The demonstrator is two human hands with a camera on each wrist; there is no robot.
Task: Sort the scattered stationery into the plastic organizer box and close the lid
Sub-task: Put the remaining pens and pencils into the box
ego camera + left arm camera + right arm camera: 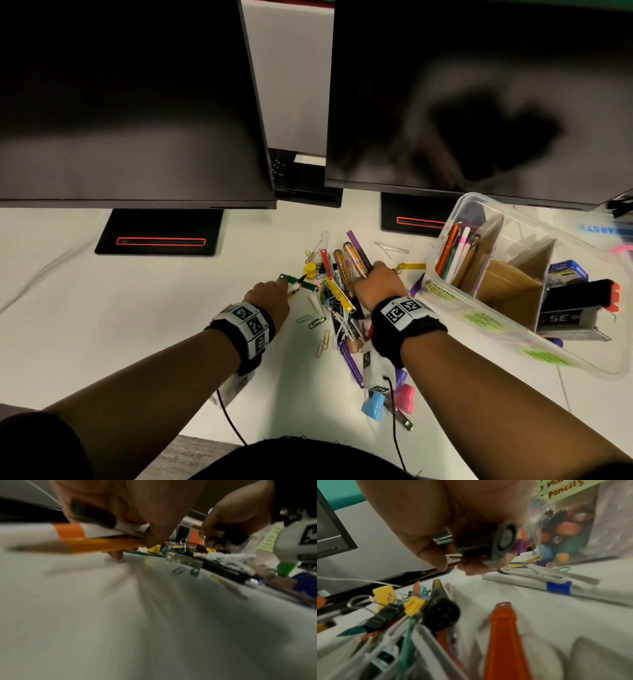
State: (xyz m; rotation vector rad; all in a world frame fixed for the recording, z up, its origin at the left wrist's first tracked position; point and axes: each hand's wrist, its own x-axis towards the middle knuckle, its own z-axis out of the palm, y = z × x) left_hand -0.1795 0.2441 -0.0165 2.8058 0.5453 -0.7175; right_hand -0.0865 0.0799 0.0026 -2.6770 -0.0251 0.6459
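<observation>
From the head view, the organizer box point(507, 291) is seen on the right, lid off. In the left wrist view a yellow pencil point(102, 545) is pinched by the left hand point(123, 507). In the right wrist view a black marker point(486, 543) is gripped by the right hand point(447, 513).

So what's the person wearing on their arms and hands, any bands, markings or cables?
Both forearms and hands are bare, no gloves. Each wrist has a black fabric band, left wrist band and right wrist band, each carrying white panels printed with black square code markers. A thin black cable trails from each band toward the body. A dark short sleeve covers the left upper arm.
</observation>
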